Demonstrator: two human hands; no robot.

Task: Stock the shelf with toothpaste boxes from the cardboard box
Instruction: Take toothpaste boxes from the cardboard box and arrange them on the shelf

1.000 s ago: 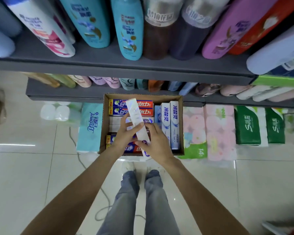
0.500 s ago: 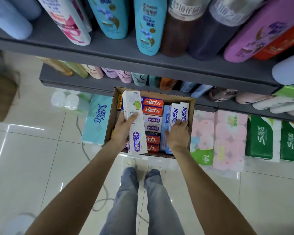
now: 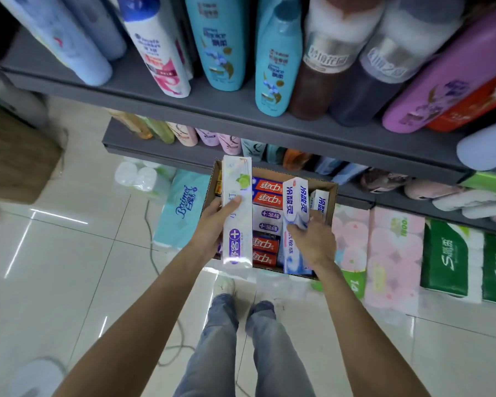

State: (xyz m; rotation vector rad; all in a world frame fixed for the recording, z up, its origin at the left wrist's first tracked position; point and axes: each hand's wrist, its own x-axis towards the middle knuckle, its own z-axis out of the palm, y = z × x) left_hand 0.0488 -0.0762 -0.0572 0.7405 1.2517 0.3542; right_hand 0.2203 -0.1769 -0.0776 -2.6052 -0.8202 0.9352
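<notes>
Here each hand grips a light, stiff toothpaste box: left hand (image 3: 212,224) midway on the white box (image 3: 237,213), right hand (image 3: 312,239) apparently low on the blue box (image 3: 297,207).

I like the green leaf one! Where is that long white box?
The long white box is in the left hand, over the cardboard box's left side, beside the red boxes.

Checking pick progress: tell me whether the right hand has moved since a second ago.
Yes. The right hand went from the white box, rightward across the cardboard box, onto the blue-white toothpaste box.
</notes>
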